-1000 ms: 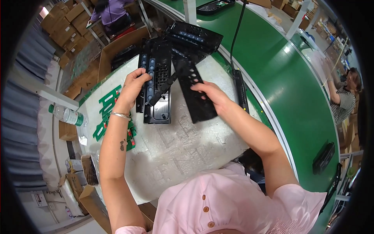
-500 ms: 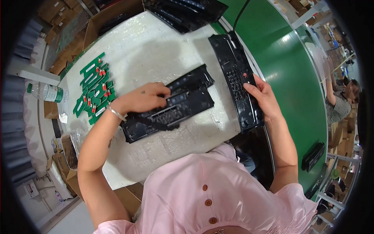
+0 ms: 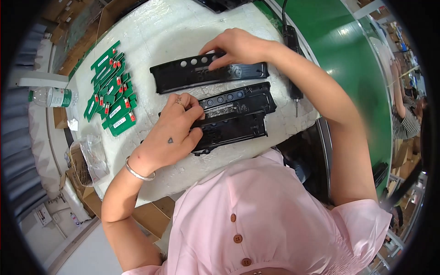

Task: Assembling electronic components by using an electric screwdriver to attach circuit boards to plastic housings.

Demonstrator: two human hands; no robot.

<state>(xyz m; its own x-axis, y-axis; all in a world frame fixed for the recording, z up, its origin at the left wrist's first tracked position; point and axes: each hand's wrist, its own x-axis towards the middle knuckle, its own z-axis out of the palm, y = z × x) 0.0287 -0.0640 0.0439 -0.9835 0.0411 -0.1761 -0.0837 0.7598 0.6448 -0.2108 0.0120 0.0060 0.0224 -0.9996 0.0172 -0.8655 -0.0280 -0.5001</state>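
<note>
Black plastic panels [image 3: 208,75] lie on a white pad [image 3: 183,32] beside green circuit boards [image 3: 111,87] with red parts.

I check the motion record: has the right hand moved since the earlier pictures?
Yes. The right hand left the table's right edge and now rests on the far black panel, nearer the green boards.

Head camera — looks steeply down, close over the worktable [image 3: 183,32]

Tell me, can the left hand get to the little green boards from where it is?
Probably yes. The left hand rests on the black housing, and only bare white table lies between it and the green circuit boards.
</note>
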